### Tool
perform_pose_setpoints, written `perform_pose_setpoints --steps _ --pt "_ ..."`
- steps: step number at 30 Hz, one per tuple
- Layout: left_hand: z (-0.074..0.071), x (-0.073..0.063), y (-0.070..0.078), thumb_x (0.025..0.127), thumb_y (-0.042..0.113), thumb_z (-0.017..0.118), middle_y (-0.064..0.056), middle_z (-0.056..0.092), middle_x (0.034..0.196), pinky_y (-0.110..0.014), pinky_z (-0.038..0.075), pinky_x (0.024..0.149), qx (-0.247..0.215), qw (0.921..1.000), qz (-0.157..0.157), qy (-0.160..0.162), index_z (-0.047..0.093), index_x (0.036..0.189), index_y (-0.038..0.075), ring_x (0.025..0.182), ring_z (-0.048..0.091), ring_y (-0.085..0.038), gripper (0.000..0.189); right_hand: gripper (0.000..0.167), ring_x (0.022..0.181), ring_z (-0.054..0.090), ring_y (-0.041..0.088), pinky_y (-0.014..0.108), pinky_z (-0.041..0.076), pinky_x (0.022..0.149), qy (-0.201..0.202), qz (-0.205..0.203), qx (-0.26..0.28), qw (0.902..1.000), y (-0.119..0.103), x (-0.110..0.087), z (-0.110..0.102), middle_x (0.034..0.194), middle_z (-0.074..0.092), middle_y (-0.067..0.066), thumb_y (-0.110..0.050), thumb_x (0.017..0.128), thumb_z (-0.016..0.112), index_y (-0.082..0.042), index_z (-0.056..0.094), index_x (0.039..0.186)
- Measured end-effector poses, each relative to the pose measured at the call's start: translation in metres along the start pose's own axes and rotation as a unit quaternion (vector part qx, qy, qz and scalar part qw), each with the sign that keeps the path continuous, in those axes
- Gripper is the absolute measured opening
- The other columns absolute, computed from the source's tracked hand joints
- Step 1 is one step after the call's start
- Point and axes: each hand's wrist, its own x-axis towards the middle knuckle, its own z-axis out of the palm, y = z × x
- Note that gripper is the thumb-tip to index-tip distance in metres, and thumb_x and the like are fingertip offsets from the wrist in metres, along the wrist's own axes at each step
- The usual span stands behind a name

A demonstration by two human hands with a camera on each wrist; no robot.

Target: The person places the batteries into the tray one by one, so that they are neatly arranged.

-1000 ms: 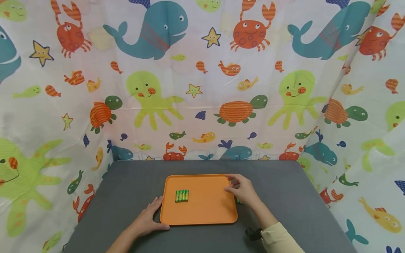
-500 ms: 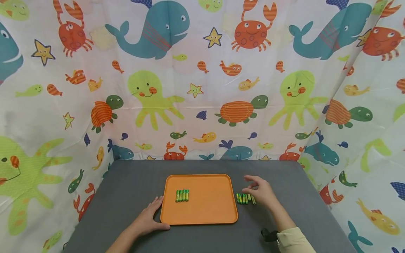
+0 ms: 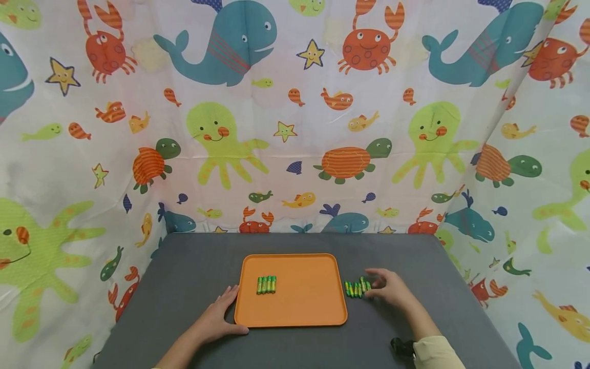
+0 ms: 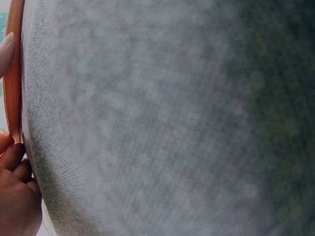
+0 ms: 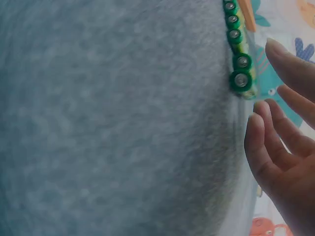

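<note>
My left hand [image 3: 215, 319] rests at the near left corner of an orange tray [image 3: 304, 292]. Its fingers lie along the left rim, the thumb on the front rim; the left wrist view shows thumb and fingertips at the orange rim [image 4: 15, 98]. Several green batteries [image 3: 266, 285] lie side by side on the tray's left part. To the right of the tray, more green batteries [image 3: 354, 289] form an uneven row on the table. My right hand [image 3: 392, 291] is at that row's right end, thumb and fingers parted. In the right wrist view nothing sits between them, beside the end battery [image 5: 241, 80].
The grey table [image 3: 203, 261] extends around the tray on all sides. Behind it and at both sides hangs a white curtain [image 3: 295, 169] printed with sea animals. A small black object [image 3: 402, 347] is at the right sleeve [image 3: 435, 352].
My right hand has moved from over the tray's right edge out to the right, then lower to the right end of the battery row. The left hand and tray stay put.
</note>
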Motion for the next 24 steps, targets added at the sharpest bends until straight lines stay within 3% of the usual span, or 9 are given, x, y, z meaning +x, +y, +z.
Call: perform_pose_setpoints --steps 15,24 --pt "0.001 0.003 -0.001 0.068 0.063 0.086 -0.011 0.025 0.167 -0.07 0.017 0.118 0.008 1.0 0.004 0.002 0.024 0.162 0.012 0.155 0.016 -0.037 0.123 0.068 0.091 0.062 0.022 0.029 0.052 0.069 -0.044 -0.005 0.015 0.9989 0.015 -0.002 -0.002 0.108 0.064 0.013 -0.004 0.068 0.091 -0.002 0.065 0.131" --pt "0.001 0.002 -0.003 0.067 0.063 0.086 -0.011 0.025 0.167 -0.068 0.017 0.119 0.006 1.0 0.003 0.003 0.025 0.162 0.013 0.155 0.017 -0.037 0.123 0.06 0.09 0.063 0.021 0.027 0.052 0.066 -0.034 -0.007 0.006 0.9994 0.014 -0.002 0.002 0.108 0.064 0.013 -0.001 0.07 0.09 0.0 0.067 0.125"
